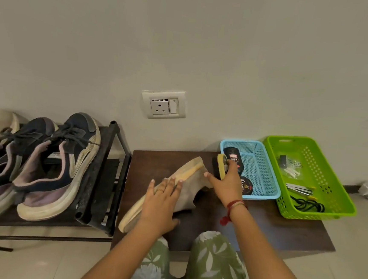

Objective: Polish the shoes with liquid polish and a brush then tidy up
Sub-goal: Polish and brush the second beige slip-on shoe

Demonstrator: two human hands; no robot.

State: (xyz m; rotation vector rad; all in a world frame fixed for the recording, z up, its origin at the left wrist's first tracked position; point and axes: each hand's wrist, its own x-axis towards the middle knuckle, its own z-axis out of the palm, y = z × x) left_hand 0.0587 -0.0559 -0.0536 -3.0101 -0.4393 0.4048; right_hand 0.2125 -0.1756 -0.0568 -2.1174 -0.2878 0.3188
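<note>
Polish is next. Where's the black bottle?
Right of centre in the head view: the black bottle lies in the blue basket by its left wall, just beyond the right hand.

Both bare arms reach forward from the bottom of the view. The left hand (161,204) lies flat, fingers straight and a little spread, on the tan shoe with a yellow sole (188,195). The right hand (227,185) is farther out, thumb sticking out, and holds the yellow-backed black brush (221,166). A red thread band (230,207) is on the right wrist.
</note>
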